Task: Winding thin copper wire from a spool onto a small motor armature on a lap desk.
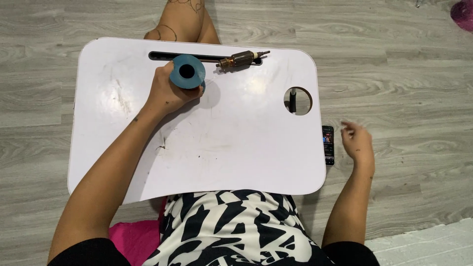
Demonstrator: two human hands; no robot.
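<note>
Two hands: one busy on the surface, the other off it, over the floor.
Left hand [165,93]: closed around a blue cylinder [187,72], holding it near the far edge with its open round end facing up.
Right hand [357,142]: loosely open with fingers spread, holding nothing, hovering over the floor past the right edge.
Surface [236,143]: white lap tray with rounded corners, scuffed, lying across the person's lap.
Slot [167,56]: long dark groove along the far edge, just behind the cylinder.
Motor armature [242,58]: copper-wound, with a metal shaft, lying at the slot's right end, just beside the cylinder but apart from it.
Round hole [298,101]: cut near the right edge, between the armature and the right hand.
Phone [328,145]: dark, screen lit, on the grey wood floor [409,74] against the right edge, beside the right hand.
Pink cloth [135,237]: under the near left corner.
</note>
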